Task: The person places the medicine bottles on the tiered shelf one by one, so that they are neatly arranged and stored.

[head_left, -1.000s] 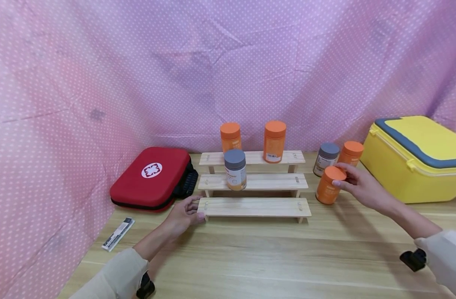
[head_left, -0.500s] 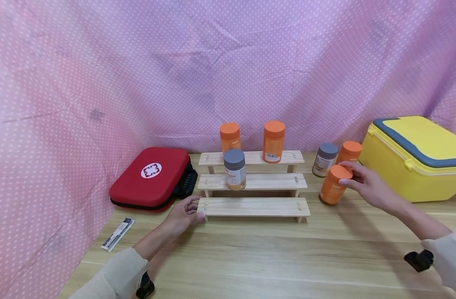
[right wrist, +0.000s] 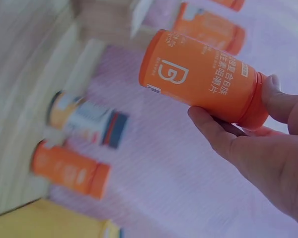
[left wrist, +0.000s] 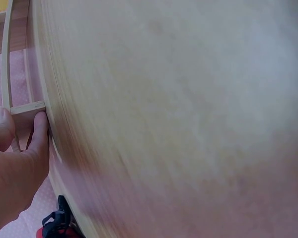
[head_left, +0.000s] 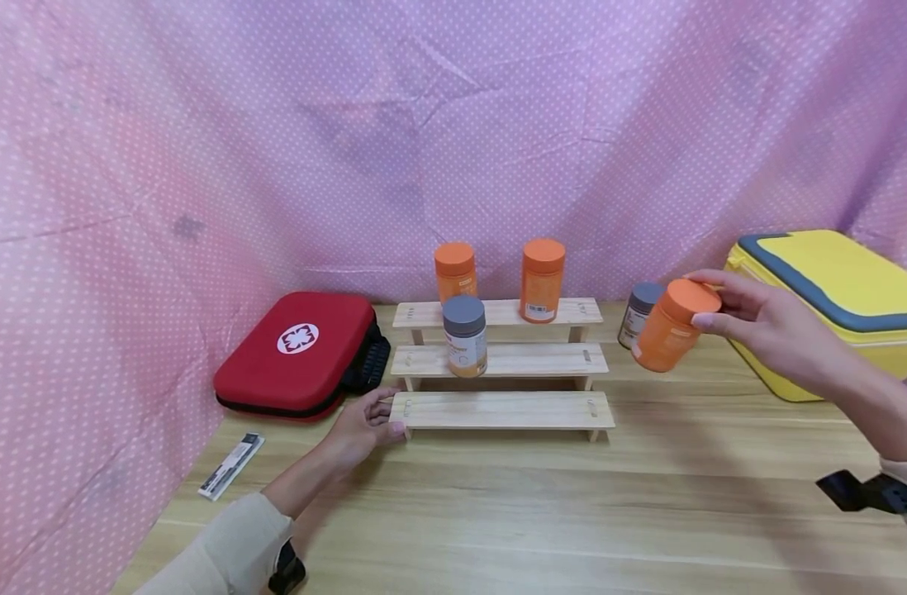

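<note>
My right hand [head_left: 784, 335] grips an orange pill bottle [head_left: 667, 335] by its orange lid, with thumb and fingers around it. The bottle hangs tilted above the table; white print shows on its side in the right wrist view. My left hand [head_left: 355, 430] pinches the left end of the lowest step of a three-tier wooden rack [head_left: 501, 411], beside its leg [left wrist: 27, 110]. An orange bottle [head_left: 456, 271] and another orange bottle [head_left: 543, 281] stand on the top step. On the middle step is a grey-lidded bottle [head_left: 466, 343].
Right of the rack stands a second grey-lidded bottle [head_left: 633, 318]. Beside it is an orange bottle [right wrist: 69, 168], hidden in the head view. A yellow box [head_left: 847, 281] is far right. A red first-aid case [head_left: 297, 355] and a thin white packet [head_left: 232, 465] lie left.
My right hand has lifted the orange bottle off the table, moving it up and slightly right, and it now covers the orange bottle behind. The left hand stays at the rack.
</note>
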`<state>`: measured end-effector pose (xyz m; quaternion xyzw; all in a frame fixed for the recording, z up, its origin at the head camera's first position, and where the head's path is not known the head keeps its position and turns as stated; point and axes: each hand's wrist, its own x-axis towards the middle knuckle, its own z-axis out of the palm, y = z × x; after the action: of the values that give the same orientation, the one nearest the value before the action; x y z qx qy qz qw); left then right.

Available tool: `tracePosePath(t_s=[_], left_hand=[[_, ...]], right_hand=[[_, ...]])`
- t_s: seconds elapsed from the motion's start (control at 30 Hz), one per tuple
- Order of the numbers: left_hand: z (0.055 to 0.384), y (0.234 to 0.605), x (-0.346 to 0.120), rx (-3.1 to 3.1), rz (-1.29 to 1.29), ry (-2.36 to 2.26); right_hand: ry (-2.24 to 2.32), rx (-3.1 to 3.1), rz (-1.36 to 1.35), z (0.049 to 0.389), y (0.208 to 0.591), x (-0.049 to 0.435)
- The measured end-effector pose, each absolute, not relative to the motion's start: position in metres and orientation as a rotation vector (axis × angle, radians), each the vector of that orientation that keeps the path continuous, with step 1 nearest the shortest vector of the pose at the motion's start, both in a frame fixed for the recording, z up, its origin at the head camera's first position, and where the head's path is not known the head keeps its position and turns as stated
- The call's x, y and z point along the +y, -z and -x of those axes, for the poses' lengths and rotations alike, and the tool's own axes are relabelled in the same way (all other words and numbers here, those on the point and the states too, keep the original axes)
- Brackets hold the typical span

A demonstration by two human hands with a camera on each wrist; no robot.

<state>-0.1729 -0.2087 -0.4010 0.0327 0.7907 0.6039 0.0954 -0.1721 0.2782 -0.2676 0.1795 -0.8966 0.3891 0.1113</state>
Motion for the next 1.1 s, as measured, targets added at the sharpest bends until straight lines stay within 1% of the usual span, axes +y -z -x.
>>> tracePosePath(t_s=[0.17, 0.33, 0.43, 0.6, 0.83, 1.1], left_hand=[[0.172, 0.401, -0.21, 2.311, -0.113, -1.815], [0.172, 0.401, -0.21, 2.326, -0.126, -1.802], [0.172, 0.401, -0.21, 2.347, -0.132, -1.783], [0.172, 0.402, -0.21, 2.371, -0.137, -1.757], [0.172, 0.4, -0.209, 2.386, -0.145, -1.743], [0.172, 0.399, -0.21, 2.38, -0.152, -1.755]], right_hand=[[-1.195, -2.648, -0.595, 0.17, 0.255, 0.25], [-1.251, -2.675, -0.7, 0.178, 0.251, 0.217], [-1.266, -2.693, -0.749, 0.185, 0.253, 0.2], [-1.28, -2.753, -0.758, 0.197, 0.263, 0.178], [-1.307, -2.762, -0.737, 0.206, 0.273, 0.159], [-1.273, -2.812, -0.662, 0.21, 0.272, 0.155]])
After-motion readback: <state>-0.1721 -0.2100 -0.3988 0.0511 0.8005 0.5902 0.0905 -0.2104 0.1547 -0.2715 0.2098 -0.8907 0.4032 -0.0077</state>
